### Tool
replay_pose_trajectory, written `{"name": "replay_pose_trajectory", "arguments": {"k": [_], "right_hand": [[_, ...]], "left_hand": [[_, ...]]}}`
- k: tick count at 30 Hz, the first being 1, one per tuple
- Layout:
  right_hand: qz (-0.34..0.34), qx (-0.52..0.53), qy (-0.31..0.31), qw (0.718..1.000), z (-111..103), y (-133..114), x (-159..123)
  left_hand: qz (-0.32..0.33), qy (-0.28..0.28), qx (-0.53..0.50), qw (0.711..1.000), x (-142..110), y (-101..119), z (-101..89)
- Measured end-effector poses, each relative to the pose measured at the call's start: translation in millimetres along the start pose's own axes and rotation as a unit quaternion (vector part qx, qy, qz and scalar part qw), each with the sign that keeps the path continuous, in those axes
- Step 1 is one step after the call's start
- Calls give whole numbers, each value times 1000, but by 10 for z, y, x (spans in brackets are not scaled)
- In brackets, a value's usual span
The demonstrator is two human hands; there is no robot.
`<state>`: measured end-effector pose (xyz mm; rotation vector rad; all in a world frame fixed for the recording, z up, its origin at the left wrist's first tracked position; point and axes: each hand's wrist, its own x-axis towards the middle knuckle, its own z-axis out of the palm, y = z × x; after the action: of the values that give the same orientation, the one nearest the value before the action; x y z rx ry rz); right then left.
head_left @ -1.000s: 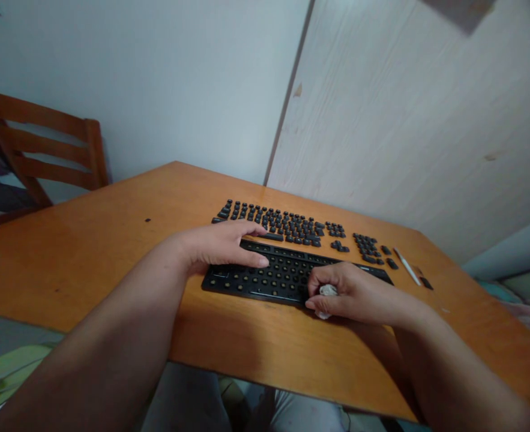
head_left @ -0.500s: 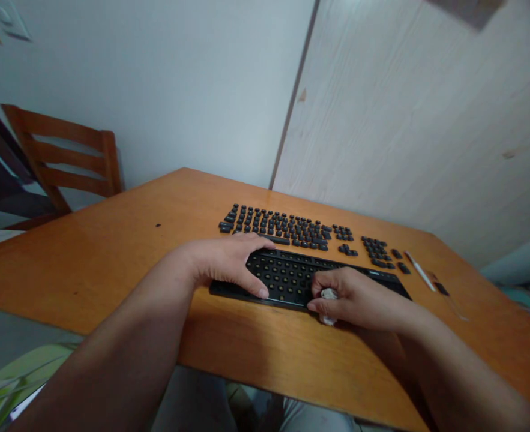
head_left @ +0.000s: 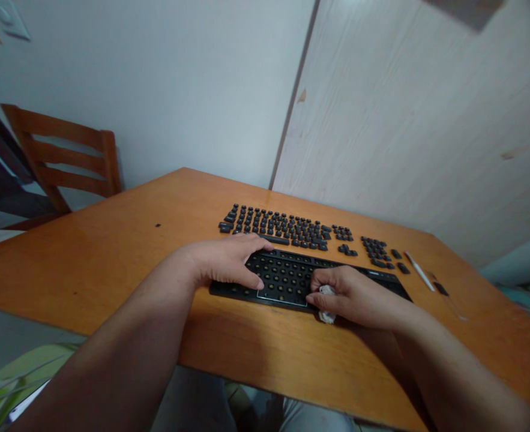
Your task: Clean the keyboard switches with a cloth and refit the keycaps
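Note:
A black keyboard (head_left: 287,277) with its keycaps off lies near the table's front, small round pale spots showing in its key sockets. Across its left part rests my left hand (head_left: 233,261), thumb and forefinger spread wide: the thumb touches the key area, the fingers reach the back edge. My right hand (head_left: 343,294) is closed around a crumpled white tissue or cloth (head_left: 326,306), knuckles and thumb pressed against the keyboard right of its middle. A thin bright wire (head_left: 283,300) runs along the keyboard's front, between thumb and right hand. What the right fingertips touch is hidden.
Loose black keycaps (head_left: 278,225) lie in keyboard order behind the keyboard, with number-pad keycaps (head_left: 375,249) farther right. To the right are a white pen-like stick (head_left: 420,271) and a small dark tool (head_left: 440,288). A wooden chair (head_left: 66,153) stands at left.
My left thumb has drawn slightly up and back from the front edge, uncovering the wire's left end. My right hand has shifted slightly left, with the white tissue or cloth still in it.

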<state>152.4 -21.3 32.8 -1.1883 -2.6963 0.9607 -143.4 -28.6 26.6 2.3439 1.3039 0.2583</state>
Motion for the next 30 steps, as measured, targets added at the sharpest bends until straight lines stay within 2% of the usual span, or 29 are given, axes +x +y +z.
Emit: {"name": "replay_pose_trajectory", "arguments": {"k": [7, 14, 22, 30], "right_hand": [[2, 61, -31, 998, -91, -4, -79], [-27, 67, -101, 992, -164, -41, -163], [-39, 40, -135, 989, -168, -78, -159], [-39, 33, -133, 990, -162, -71, -153]], "left_hand": [[2, -6, -19, 1000, -6, 15, -19], [0, -2, 3, 1000, 10, 10, 4], [-11, -3, 20, 1000, 20, 42, 3], [-12, -1, 17, 1000, 26, 42, 1]]}}
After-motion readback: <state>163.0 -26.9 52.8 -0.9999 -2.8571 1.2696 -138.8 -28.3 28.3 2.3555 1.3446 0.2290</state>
